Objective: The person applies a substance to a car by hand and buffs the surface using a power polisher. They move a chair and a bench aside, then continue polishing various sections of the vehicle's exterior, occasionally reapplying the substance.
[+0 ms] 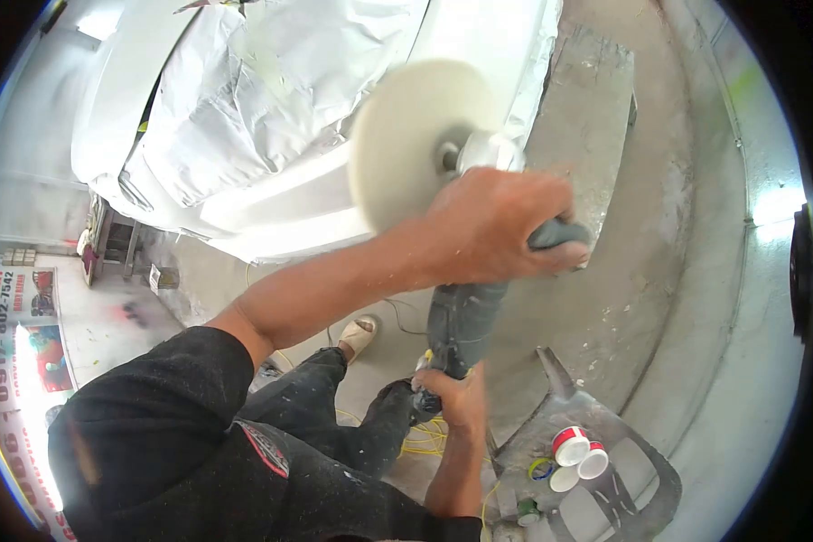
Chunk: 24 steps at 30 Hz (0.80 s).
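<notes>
A dark polisher (465, 327) with a large round white pad (406, 144) is held in both my hands. From the left, my arm reaches across, and my left hand (497, 217) is wrapped around the grey side handle (560, 237) near the tool's head. Lower down, my right hand (453, 396) grips the rear end of the tool's body. The pad is tilted and overlaps the edge of the white car (289, 203) in this view. Crumpled silvery-white sheeting (253, 99) covers part of the car.
A dusty grey bench (596, 117) stands right of the car. At the lower right, a grey chair (655, 497) holds red-and-white tubs (569, 444) and a tape roll (541, 469). Yellow cord (425, 443) lies near my legs. A printed banner (14, 361) hangs at left.
</notes>
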Available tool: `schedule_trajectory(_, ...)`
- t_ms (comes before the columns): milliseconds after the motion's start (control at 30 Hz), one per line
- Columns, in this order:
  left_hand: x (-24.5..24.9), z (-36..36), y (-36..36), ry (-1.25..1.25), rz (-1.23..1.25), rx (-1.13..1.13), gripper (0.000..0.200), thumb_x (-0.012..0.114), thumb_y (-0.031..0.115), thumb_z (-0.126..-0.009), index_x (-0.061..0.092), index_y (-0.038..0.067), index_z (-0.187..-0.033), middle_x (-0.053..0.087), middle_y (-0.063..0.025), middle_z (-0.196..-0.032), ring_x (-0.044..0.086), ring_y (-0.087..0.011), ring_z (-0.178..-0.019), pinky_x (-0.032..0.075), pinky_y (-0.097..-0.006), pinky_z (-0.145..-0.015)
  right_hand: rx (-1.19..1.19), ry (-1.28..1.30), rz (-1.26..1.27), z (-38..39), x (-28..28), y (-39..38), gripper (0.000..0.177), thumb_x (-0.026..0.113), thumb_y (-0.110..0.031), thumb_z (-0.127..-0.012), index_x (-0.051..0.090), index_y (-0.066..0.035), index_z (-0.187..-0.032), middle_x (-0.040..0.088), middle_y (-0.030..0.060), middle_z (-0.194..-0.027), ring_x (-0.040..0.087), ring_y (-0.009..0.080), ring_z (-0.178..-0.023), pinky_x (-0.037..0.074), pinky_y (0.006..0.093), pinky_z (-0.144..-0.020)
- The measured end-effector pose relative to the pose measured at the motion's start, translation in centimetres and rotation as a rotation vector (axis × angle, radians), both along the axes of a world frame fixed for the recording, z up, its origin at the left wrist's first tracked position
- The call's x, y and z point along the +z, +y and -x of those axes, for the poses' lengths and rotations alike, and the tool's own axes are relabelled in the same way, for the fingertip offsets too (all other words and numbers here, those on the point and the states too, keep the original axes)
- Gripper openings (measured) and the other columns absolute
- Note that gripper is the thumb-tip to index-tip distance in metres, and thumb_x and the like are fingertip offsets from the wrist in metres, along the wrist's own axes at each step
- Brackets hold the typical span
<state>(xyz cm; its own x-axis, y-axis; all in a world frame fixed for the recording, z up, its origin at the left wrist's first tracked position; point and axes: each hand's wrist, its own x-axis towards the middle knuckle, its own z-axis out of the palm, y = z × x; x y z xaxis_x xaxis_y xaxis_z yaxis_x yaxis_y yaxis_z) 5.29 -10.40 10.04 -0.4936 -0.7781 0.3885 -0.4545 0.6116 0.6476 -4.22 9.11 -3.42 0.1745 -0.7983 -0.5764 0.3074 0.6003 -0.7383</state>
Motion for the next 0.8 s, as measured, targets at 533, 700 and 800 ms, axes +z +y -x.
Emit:
schedule_trajectory(533,3.7,2.7,-4.5,-0.052,-0.138,0.033,0.032,0.078,0.038,-0.088,0.065,0.009,-0.09,0.068,-0.0124,-0.079,0.068,-0.0358,-0.076,0.053,-0.045,-0.066,-0.011,-0.14,-0.152,2.8,7.2,-3.9,0.063,0.069,0.0,-0.064,0.06,0.004,-0.126,0.064,0.0113,-0.084,0.065,0.0231,-0.063,0.056,0.0367,-0.061)
schedule_trajectory(700,6.2,3.4,-8.3,0.018,-0.115,0.01,0.032,0.079,0.037,-0.088,0.063,0.009,-0.09,0.069,-0.0121,-0.079,0.068,-0.0358,-0.075,0.053,-0.045,-0.066,-0.033,-0.081,-0.104,3.8,10.4,-7.5,0.066,0.07,0.0,-0.064,0.06,0.004,-0.128,0.064,0.0101,-0.084,0.066,0.0222,-0.064,0.056,0.0368,-0.06)
schedule_trajectory(800,7.5,4.2,-10.0,0.046,-0.119,0.007,0.036,0.077,0.039,-0.088,0.061,0.008,-0.091,0.068,-0.0124,-0.08,0.068,-0.0359,-0.078,0.053,-0.0466,-0.069,-0.005,-0.036,-0.084,5.3,10.7,-9.3,0.064,0.07,0.0,-0.064,0.061,0.003,-0.127,0.064,0.0096,-0.086,0.066,0.0216,-0.066,0.056,0.0358,-0.061)
